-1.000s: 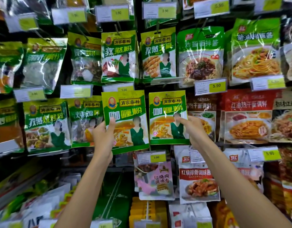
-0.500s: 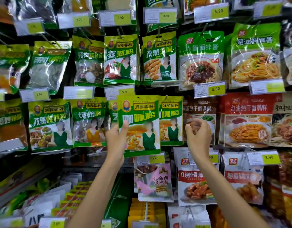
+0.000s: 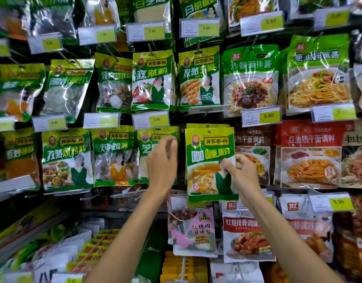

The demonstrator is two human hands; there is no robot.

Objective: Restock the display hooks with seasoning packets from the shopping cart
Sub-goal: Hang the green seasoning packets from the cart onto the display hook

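A shop aisle: seasoning packets [image 3: 151,80] hang on hooks behind price tags [image 3: 261,116].

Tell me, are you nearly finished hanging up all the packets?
Done: the rows around look full, like the cumin powder packets. In hand: the right hand pinches a curry powder packet in front of others like it; whether it is hooked yet is unclear. The left hand holds nothing. Left: the cart is out of view, so I cannot tell.
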